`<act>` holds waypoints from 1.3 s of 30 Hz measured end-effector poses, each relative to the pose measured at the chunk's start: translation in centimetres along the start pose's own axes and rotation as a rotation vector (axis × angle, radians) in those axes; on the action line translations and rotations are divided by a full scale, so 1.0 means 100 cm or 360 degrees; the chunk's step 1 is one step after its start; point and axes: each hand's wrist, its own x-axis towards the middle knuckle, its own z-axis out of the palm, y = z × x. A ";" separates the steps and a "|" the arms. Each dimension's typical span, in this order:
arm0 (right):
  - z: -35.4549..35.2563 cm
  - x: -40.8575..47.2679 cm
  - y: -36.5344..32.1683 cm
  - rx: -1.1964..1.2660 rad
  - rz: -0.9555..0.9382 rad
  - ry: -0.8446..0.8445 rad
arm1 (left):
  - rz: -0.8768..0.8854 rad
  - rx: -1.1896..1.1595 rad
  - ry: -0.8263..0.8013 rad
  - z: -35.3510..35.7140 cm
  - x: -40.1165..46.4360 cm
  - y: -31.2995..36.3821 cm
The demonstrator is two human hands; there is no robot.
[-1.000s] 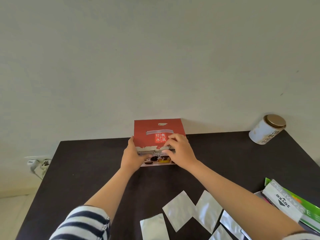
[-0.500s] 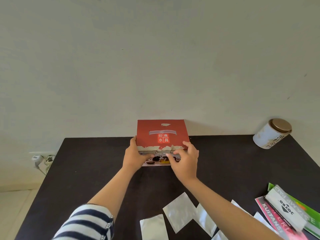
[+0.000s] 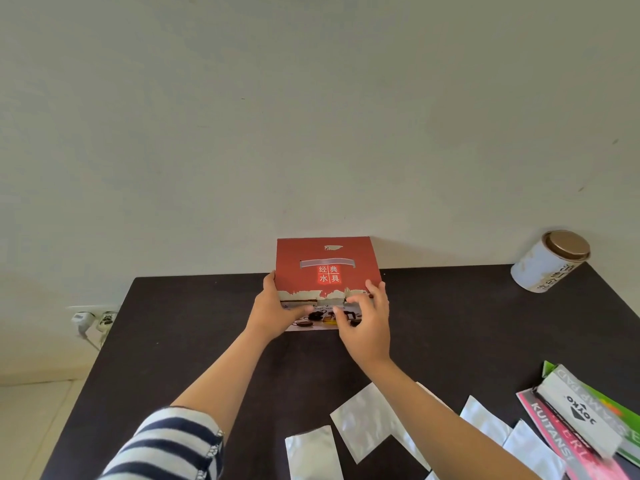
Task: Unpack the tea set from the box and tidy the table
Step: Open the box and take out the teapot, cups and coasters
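**Both hands on the red box at the table's far edge**

While the left hand (image 3: 273,311) grips the near left corner of the red box (image 3: 327,268), thumb laid across its front face, the right hand (image 3: 367,317) curls its fingers at the front edge by the torn tape strip (image 3: 330,302). Box sits on the dark table (image 3: 194,341), back against the wall. Silver foil sachets (image 3: 360,422) lie near the forearms. Printed packets (image 3: 581,420) at right. White tin (image 3: 550,259) with a gold lid, far right corner.
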 end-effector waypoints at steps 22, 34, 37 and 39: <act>-0.024 0.003 0.012 -0.0217 -0.0224 -0.0406 | -0.0015 0.0011 0.0105 0.009 -0.005 0.004; -0.042 0.030 0.008 0.0533 0.0764 -0.0560 | -0.0141 -0.0163 0.0257 0.020 -0.016 0.001; -0.042 0.022 0.006 0.0489 0.0631 -0.0602 | -0.0146 -0.0167 0.0272 0.020 -0.019 0.001; -0.044 0.015 0.004 0.0498 0.0573 -0.0615 | -0.0136 -0.0174 0.0275 0.017 -0.025 -0.001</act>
